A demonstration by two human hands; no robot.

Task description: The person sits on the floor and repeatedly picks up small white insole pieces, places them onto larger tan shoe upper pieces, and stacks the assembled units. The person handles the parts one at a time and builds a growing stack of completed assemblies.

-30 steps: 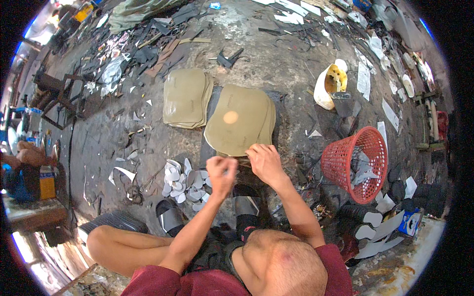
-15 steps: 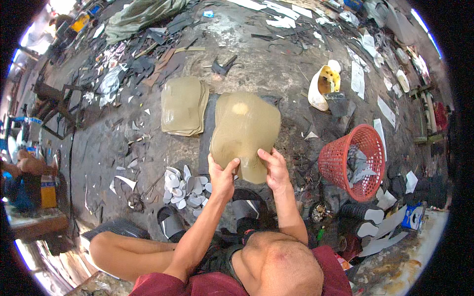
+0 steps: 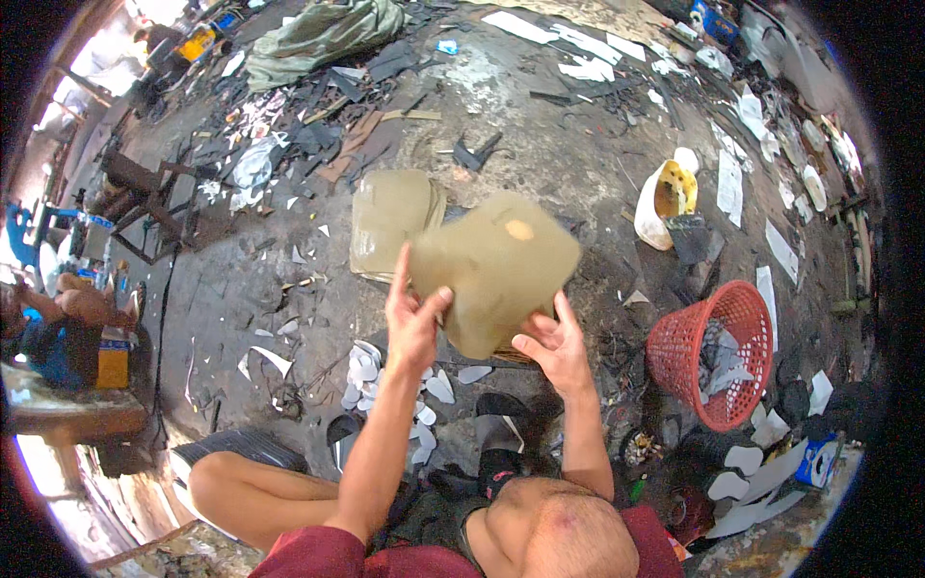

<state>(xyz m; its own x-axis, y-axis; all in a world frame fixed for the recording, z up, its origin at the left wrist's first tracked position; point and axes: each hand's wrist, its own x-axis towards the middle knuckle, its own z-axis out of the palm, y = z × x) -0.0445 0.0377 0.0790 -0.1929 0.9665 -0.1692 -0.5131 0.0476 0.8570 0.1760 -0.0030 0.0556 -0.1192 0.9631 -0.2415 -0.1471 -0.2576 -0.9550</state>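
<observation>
Our left grip (image 3: 411, 325) pinches the near-left edge of an olive sheet (image 3: 496, 275), thumb on top, index finger stretched along the side; the other fingers are mostly hidden. Our right grip (image 3: 561, 353) is spread at the sheet's lower right edge, thumb apart from the fingers, and we cannot tell how firmly it touches. Having a grip at each side probably suits something so wide and thin, likely to sag from one corner. The sheet is between both grips, partly covering our view of a stack of similar sheets (image 3: 388, 220) on the floor (image 3: 578, 159) just beyond, flat and presumably within easy reach. Our red basket (image 3: 673, 349) leans well to the right.
</observation>
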